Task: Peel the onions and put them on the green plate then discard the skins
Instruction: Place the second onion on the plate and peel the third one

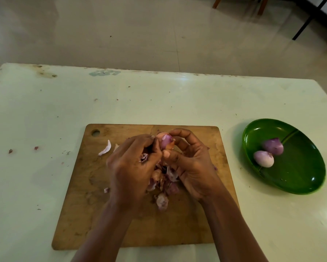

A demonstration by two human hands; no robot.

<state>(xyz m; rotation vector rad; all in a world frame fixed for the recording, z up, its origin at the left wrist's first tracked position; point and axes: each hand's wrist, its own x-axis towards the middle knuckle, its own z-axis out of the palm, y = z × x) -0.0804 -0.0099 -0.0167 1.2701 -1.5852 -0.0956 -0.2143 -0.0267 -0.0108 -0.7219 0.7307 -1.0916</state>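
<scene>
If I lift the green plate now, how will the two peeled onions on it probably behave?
The paler onion and the purple onion look round and smooth, so they would probably roll. The green plate seems shallow with a low rim, so a tilt might let them slip off.

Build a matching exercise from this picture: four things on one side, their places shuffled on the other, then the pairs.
1. half-peeled onion
2. two peeled onions
3. onion skins
4. green plate

A. on the table, right of the cutting board
B. heaped on the cutting board
C. gripped by left hand and right hand
D. on the green plate

Pairs: 1-C; 2-D; 3-B; 4-A
</scene>
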